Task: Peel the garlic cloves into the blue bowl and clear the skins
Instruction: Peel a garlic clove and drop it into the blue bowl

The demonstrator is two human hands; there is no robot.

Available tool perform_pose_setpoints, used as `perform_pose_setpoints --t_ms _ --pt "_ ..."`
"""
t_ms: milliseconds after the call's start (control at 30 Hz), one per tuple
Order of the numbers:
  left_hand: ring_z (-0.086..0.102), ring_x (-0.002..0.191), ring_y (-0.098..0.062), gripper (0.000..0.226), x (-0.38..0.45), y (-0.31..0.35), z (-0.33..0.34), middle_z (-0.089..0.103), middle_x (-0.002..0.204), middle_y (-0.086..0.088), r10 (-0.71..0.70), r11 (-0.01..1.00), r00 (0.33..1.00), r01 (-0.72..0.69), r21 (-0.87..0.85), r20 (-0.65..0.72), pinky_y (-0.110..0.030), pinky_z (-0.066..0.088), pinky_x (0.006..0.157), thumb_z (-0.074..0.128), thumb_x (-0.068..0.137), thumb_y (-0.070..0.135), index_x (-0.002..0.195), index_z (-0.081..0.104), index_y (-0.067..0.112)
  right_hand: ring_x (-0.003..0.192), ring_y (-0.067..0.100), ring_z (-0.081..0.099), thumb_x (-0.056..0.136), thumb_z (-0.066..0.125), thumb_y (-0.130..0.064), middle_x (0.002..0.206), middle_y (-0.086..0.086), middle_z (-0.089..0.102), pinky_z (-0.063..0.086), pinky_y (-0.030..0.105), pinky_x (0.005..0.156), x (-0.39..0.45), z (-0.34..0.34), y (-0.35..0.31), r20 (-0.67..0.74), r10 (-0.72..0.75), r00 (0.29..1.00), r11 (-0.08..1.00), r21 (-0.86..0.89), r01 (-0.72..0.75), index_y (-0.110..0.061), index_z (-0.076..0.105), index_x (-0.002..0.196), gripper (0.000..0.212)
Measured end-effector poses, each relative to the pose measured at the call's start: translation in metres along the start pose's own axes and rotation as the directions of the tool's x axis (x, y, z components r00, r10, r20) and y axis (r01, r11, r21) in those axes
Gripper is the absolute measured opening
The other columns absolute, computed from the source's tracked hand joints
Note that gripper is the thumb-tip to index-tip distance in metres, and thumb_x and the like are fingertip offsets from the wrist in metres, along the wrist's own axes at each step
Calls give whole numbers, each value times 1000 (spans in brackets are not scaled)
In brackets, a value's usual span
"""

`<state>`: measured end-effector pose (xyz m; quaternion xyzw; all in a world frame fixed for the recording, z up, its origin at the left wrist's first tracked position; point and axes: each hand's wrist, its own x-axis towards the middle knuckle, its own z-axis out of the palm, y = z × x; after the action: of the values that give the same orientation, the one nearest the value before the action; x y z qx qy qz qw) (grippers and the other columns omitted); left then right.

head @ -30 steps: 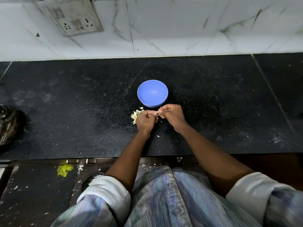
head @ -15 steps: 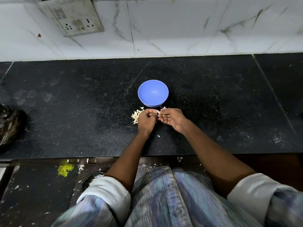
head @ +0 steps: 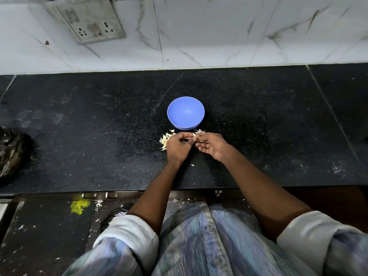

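Curled fingers (head: 184,139) of the left hand (head: 177,147) pinch a small pale garlic clove (head: 194,134), and the right hand (head: 212,145) meets it with loosely bent fingertips touching the clove. Both work just in front of the round blue plastic bowl (head: 185,113) on the black speckled stone counter (head: 79,136). Pale papery garlic skins (head: 164,138) lie in front of the bowl, just left of the left hand.

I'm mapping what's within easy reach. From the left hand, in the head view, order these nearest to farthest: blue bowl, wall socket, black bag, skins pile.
From the left hand:
1. Skins pile, touching its left edge.
2. Blue bowl, just behind.
3. Black bag, far left.
4. Wall socket, on the back wall.
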<state>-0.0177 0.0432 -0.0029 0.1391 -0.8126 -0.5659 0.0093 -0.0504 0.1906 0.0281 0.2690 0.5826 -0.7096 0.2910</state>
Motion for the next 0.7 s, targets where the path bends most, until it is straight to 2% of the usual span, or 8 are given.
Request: perform_pose_setpoints --t_ms 100,233,333,400,500,567,633,700 --pt "74 76 -3 9 -1 1 0 78 83 15 52 998 997 -50 42 -48 -28 62 78 84 88 14 91 81 22 76 16 69 94 68 -11 86 5 74 56 28 70 1 -2 0 22 10 1000 999 -53 -9 -8 73 102 10" --pt "74 77 -3 16 -2 -1 -1 80 88 14 80 987 997 -76 142 -24 -33 63 79 79 89 12 97 85 24 78 17 71 90 75 -18 91 9 79 57 28 73 4 -5 -1 19 -64 998 977 -203 66 -6 76 100 16" --pt "73 84 -13 26 -4 2 -1 81 96 7 190 947 982 -185 263 4 -31 60 79 73 89 9 104 85 27 79 16 72 90 77 -29 92 8 80 58 31 77 4 -4 0 25 -125 992 940 -318 127 -8 79 100 24" --pt "72 89 -16 30 -4 2 -1 79 100 4 226 929 974 -215 301 -1 -29 58 81 71 88 7 105 85 27 81 17 73 92 75 -27 91 8 80 58 32 79 5 -3 -1 21 -157 987 926 -343 155 -9 78 99 19" --pt "72 90 -5 30 -2 3 -2 80 100 7 216 956 976 -205 209 -29 -22 57 84 72 88 2 103 85 24 84 20 75 94 68 -16 93 11 79 59 30 76 6 -1 -4 30 -94 995 962 -255 98 -5 77 102 16" --pt "72 87 1 27 -2 5 -1 80 96 8 144 987 989 -140 84 -46 -18 57 84 69 90 -3 101 84 16 82 18 74 92 65 -14 96 10 79 57 29 76 5 -1 -7 64 -5 998 987 -159 15 -4 76 103 19" --pt "74 86 -2 23 0 6 -2 80 93 5 46 998 997 -48 -39 -57 -24 60 86 66 93 -3 100 83 11 84 17 74 94 61 -12 101 9 79 56 29 79 5 -2 -7 105 25 994 995 -96 -15 -5 76 105 20" --pt "75 86 -6 19 2 3 -3 80 94 4 28 995 999 -32 -90 -46 -26 60 86 66 96 1 102 81 11 87 16 73 96 58 -10 104 9 79 56 29 80 7 -4 -7 114 15 993 998 -62 -8 -6 75 108 21"
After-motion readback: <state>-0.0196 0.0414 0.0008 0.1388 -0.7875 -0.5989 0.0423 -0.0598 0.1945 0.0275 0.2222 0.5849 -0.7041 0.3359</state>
